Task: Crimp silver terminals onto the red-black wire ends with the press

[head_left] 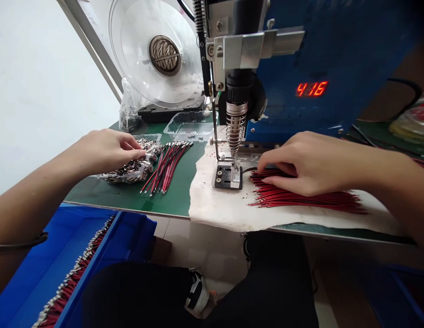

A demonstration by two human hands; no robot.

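My left hand (107,148) reaches over a heap of small metal parts (135,166) in a clear bag, its fingers pinched together at the heap; what they hold is too small to see. My right hand (300,161) rests on a bundle of red wires (310,199) lying on a white cloth (218,207), fingertips curled onto the wire ends close to the machine's black fixture (227,176). Above the fixture hangs a spring-wrapped head (236,125).
A bunch of red and black wires (167,166) lies on the green bench (130,196). A blue machine (317,64) shows a red display (311,89). A clear reel (157,50) and clear trays (189,127) stand behind. A blue bin (34,269) with finished wires sits lower left.
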